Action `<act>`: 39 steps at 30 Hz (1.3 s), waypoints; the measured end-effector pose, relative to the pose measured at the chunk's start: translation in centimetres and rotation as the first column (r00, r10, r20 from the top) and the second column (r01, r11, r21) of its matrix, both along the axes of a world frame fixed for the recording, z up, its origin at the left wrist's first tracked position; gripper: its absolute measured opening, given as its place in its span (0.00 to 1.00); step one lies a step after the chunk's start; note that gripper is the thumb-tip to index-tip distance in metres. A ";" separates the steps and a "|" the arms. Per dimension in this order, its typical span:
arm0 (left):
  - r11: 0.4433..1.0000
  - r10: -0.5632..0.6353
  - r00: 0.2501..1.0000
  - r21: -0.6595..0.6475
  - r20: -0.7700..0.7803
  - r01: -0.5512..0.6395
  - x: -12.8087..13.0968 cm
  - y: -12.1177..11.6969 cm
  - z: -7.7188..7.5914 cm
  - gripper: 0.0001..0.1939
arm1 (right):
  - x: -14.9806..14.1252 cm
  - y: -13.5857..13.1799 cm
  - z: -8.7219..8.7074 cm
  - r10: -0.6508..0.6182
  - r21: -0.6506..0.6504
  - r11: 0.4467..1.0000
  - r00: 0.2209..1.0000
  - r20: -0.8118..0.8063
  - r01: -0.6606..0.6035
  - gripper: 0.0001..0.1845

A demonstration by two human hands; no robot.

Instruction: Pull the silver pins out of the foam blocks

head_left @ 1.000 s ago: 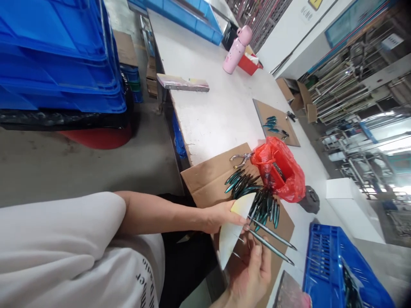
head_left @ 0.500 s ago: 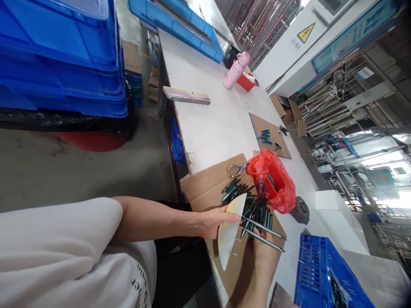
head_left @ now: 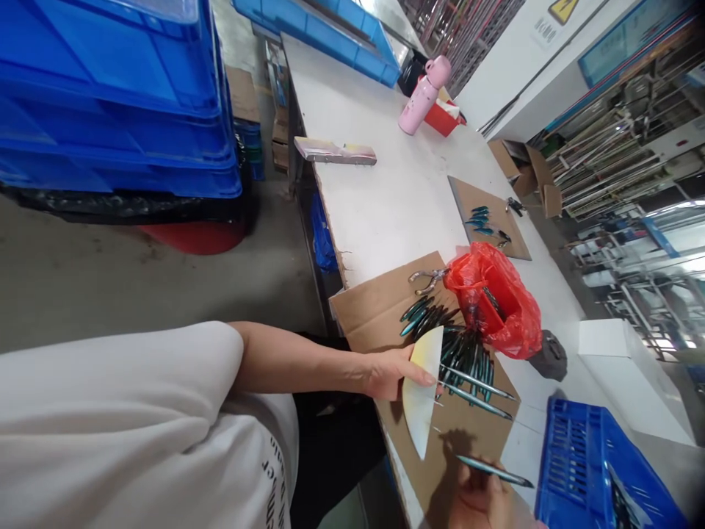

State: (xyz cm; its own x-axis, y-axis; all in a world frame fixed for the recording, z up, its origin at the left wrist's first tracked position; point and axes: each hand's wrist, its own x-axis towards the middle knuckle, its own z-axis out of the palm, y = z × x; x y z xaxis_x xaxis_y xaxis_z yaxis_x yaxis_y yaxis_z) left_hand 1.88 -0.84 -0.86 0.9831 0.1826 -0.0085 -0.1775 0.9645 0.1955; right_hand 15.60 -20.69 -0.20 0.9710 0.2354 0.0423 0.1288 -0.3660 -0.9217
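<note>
By the left hand (head_left: 392,373), a pale half-disc (head_left: 421,422) is pinched above the cardboard (head_left: 377,312), toward its near edge; two spindles (head_left: 476,400) are borne along its straight side. Above the right edge, a third spindle (head_left: 499,472) is gripped by the right hand (head_left: 480,503).

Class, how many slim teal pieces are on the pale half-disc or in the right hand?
3. Two, an upper piece and a lower piece, jut from the pale half-disc in the left hand; a third piece is in the right hand. Others may be hidden.
</note>
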 end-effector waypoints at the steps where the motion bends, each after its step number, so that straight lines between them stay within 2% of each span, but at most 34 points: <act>1: 1.000 0.002 1.000 0.006 0.015 -0.002 0.0 0.0 0.0 0.28 | -1.0 0.3 -0.1 -0.008 0.078 0.997 0.999 -0.036 0.011 0.12; 3: 1.000 -0.013 0.999 0.023 0.032 0.012 0.0 0.0 0.0 0.26 | -3.0 1.5 -0.3 -0.016 0.227 0.973 0.991 -0.136 0.047 0.12; 5: 0.999 -0.043 0.999 0.034 0.025 0.042 -0.1 0.0 0.1 0.24 | -4.7 2.8 -0.3 0.003 0.393 0.914 0.965 -0.263 0.104 0.11; 7: 0.997 -0.073 0.997 0.029 0.021 0.073 -0.2 0.1 0.2 0.22 | -5.8 3.9 -0.4 0.042 0.483 0.867 0.949 -0.312 0.121 0.09; 8: 0.996 -0.088 0.996 0.026 0.028 0.088 -0.3 0.1 0.2 0.22 | -6.0 4.2 -0.5 0.057 0.497 0.861 0.950 -0.306 0.108 0.08; 11: 0.992 -0.126 0.990 0.025 0.059 0.124 -0.5 0.2 0.4 0.22 | -6.3 4.4 -0.7 0.074 0.507 0.859 0.962 -0.261 0.071 0.06; 17: 0.991 -0.130 0.991 0.033 0.023 0.129 -0.3 0.2 0.4 0.20 | -6.8 4.0 -0.6 0.008 0.550 0.818 0.954 -0.298 0.165 0.07; 20: 0.993 -0.109 0.994 0.050 -0.015 0.110 -0.1 0.0 0.3 0.21 | -7.3 4.1 -0.5 0.000 0.551 0.816 0.953 -0.303 0.176 0.07; 34: 0.996 -0.039 0.998 0.077 -0.053 0.043 0.1 -0.4 -0.3 0.29 | -8.7 5.3 -0.2 0.023 0.501 0.861 0.977 -0.210 0.087 0.10; 39: 0.997 -0.030 0.998 0.072 -0.052 0.034 0.0 -0.4 -0.2 0.27 | -8.4 4.7 0.2 -0.013 0.479 0.865 0.960 -0.279 0.151 0.14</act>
State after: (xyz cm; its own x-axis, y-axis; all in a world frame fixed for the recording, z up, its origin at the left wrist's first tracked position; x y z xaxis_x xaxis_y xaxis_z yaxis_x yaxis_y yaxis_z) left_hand 1.87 -1.23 -1.10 0.9871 0.1530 -0.0460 -0.1349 0.9525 0.2729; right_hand 7.21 -15.98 0.05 0.9778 0.1695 -0.1232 -0.1483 0.1443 -0.9784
